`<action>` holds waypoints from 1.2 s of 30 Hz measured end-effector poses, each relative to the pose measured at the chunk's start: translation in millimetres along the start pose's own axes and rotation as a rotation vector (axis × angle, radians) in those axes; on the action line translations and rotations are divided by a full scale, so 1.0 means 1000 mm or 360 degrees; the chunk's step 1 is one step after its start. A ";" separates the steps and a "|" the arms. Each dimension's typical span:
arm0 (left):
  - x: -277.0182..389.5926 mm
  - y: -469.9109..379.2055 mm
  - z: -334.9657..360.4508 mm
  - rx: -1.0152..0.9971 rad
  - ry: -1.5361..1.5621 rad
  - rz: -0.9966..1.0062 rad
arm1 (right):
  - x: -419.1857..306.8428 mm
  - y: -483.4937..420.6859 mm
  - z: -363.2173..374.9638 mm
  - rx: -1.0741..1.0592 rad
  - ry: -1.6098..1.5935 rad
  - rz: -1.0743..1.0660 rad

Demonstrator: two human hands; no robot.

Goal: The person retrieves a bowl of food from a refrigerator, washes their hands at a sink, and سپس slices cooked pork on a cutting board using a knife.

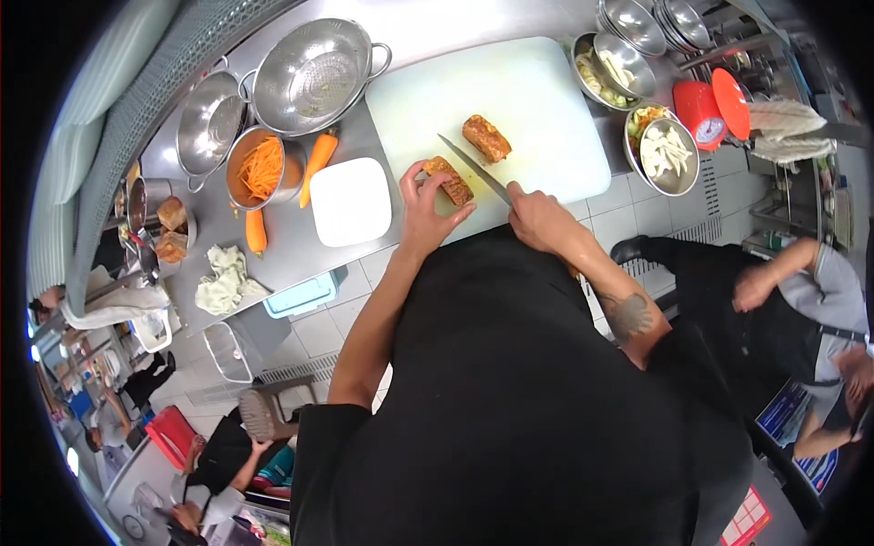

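Note:
On a large white cutting board (546,89) lie two browned blocks of what looks like cooked meat. My left hand (429,211) grips the nearer block (456,185) between thumb and fingers at the board's near left part. The other block (486,138) lies apart from it, farther up and to the right. My right hand (543,217) holds a kitchen knife (478,170) by its handle; the blade points up and left, between the two blocks. A white square plate or lid (351,202) lies left of the board.
Left are a steel colander (317,78), a container of carrot strips (261,170), whole carrots (318,164) and a crumpled cloth (227,281). Right are steel bowls of cut vegetables (668,155) and a red scale (698,112). A person (737,293) stands at the right; others are lower left.

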State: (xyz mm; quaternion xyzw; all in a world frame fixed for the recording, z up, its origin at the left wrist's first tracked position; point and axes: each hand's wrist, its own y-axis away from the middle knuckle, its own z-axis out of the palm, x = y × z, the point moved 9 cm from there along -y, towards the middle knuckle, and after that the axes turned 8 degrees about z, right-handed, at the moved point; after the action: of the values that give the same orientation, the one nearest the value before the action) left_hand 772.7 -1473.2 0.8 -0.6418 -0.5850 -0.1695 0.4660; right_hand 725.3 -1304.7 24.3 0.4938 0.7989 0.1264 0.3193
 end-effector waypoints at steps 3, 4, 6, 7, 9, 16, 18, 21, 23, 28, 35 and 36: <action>0.003 -0.005 -0.005 -0.0051 -0.0022 0.0049 | -0.012 0.012 -0.013 -0.0018 -0.0015 -0.0032; 0.004 -0.008 -0.008 -0.0056 0.0017 0.0037 | -0.016 0.017 -0.017 -0.0012 -0.0032 -0.0027; -0.006 -0.014 -0.008 -0.0054 -0.0039 0.0067 | -0.024 0.023 -0.024 -0.0002 -0.0008 -0.0015; -0.010 -0.015 -0.008 -0.0056 -0.0065 0.0084 | -0.029 0.026 -0.025 -0.0007 0.0020 -0.0001; -0.015 -0.020 -0.006 0.0005 0.0158 0.0010 | -0.032 0.030 -0.026 -0.0019 0.0083 0.0018; -0.023 -0.023 -0.002 -0.0055 0.0215 0.0052 | -0.045 0.046 -0.026 -0.0140 0.0182 0.0114; -0.023 -0.024 -0.002 -0.0048 0.0193 0.0101 | -0.047 0.047 -0.027 -0.0160 0.0208 0.0146; -0.026 -0.023 -0.001 0.0000 0.0216 0.0149 | -0.054 0.045 -0.026 -0.0209 0.0228 0.0200; -0.028 -0.022 0.000 0.0030 0.0227 0.0174 | -0.056 0.040 -0.025 -0.0210 0.0235 0.0192; -0.029 -0.022 0.001 0.0046 0.0236 0.0223 | -0.067 0.025 -0.024 -0.0211 0.0286 0.0197; -0.031 -0.020 0.001 0.0053 0.0233 0.0202 | -0.073 -0.011 -0.011 -0.0175 0.0185 0.0214; -0.029 -0.021 -0.001 0.0044 0.0235 0.0199 | -0.072 -0.003 -0.014 -0.0199 0.0216 0.0244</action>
State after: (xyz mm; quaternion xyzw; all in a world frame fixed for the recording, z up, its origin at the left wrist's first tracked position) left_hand 747.1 -1493.6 -12.1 -0.6563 -0.5101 -0.1789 0.5263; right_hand 736.0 -1367.4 61.3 0.5230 0.7691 0.2331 0.2841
